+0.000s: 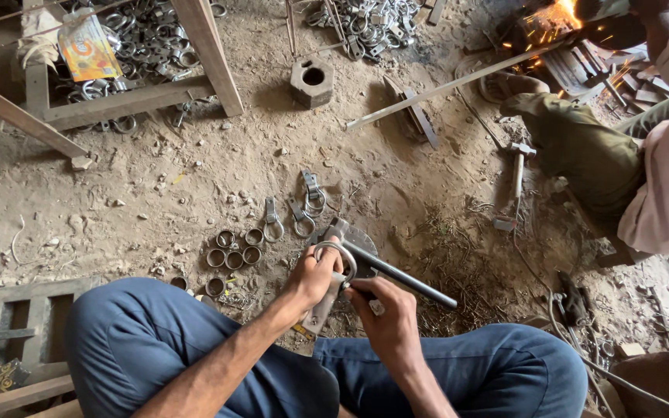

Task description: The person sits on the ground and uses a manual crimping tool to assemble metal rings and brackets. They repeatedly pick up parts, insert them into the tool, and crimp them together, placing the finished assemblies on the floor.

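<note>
I sit cross-legged in blue trousers on a dirt floor. My left hand [313, 277] grips a metal ring on a flat strap [333, 260], held upright over a round steel plate [362, 241]. My right hand [386, 313] holds a hammer [396, 272] by its dark steel handle, its head resting against the ring piece. Three finished ring-and-strap pieces [303, 205] lie on the dirt just beyond. Several short steel rings [234, 249] sit in a cluster to the left.
Another person in olive trousers [582, 151] squats at the right, with welding sparks [555, 15] at the top right. A long steel bar [447, 89], a pierced block [311, 80], a wooden frame [129, 99] with piled rings and a second hammer [517, 174] lie around.
</note>
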